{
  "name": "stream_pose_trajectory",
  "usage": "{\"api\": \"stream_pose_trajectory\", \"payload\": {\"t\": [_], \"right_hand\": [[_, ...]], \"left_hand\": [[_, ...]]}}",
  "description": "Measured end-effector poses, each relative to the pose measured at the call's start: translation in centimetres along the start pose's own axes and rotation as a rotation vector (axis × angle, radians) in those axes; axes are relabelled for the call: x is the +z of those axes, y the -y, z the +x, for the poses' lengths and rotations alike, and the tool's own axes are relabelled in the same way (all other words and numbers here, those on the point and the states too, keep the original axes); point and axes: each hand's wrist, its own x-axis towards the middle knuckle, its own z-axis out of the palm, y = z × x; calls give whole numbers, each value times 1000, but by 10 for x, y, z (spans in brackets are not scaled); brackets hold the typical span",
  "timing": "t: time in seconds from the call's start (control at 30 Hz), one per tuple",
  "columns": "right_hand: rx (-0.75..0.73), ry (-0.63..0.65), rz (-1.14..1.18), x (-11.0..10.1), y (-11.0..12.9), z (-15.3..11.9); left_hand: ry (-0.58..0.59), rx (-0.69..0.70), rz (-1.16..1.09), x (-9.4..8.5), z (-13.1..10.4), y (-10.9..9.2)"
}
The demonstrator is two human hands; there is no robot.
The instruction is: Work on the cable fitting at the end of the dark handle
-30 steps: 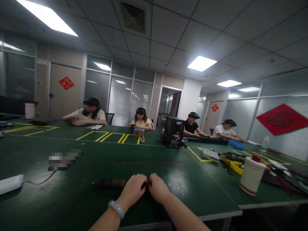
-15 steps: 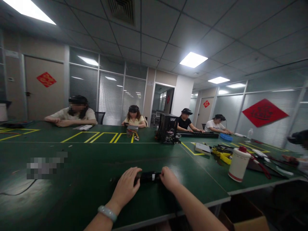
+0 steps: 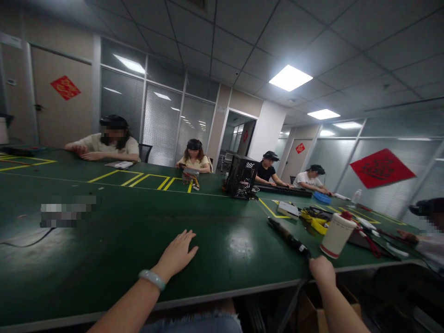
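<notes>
My left hand [image 3: 177, 253] lies palm down on the green table [image 3: 208, 273], fingers spread, with nothing in it. At the right, near the table's front edge, my right hand [image 3: 322, 272] is closed on the lower end of a long black tool [image 3: 289, 237]. That tool slants away to the upper left, its far end close to a white box [image 3: 287, 210]. A dark cord hangs below my right hand. Just right of the tool stands a white cup [image 3: 337, 235] with a red lid.
A black computer case [image 3: 242, 177] stands mid-table, with a wired metal box [image 3: 190, 177] to its left. Yellow and black cables [image 3: 317, 221] lie behind the cup. Several people sit around the table. An open carton [image 3: 312, 305] is below the right edge.
My right hand has carried the black tool to the right, beside the cup. My left hand has come off it and lies flat with fingers spread. The view has tilted.
</notes>
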Motion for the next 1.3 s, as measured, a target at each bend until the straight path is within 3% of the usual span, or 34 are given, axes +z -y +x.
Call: {"api": "stream_pose_trajectory", "payload": {"t": [0.1, 0.27, 0.73, 1.3], "right_hand": [[106, -1, -2, 5, -4, 2], [176, -29, -36, 23, 9, 2], [59, -149, -198, 29, 15, 1], [6, -188, -238, 28, 16, -6]], "left_hand": [[29, 5, 7, 4, 3, 4], [22, 25, 20, 4, 3, 5], [18, 15, 49, 4, 5, 4], [38, -4, 41, 2, 4, 4]]}}
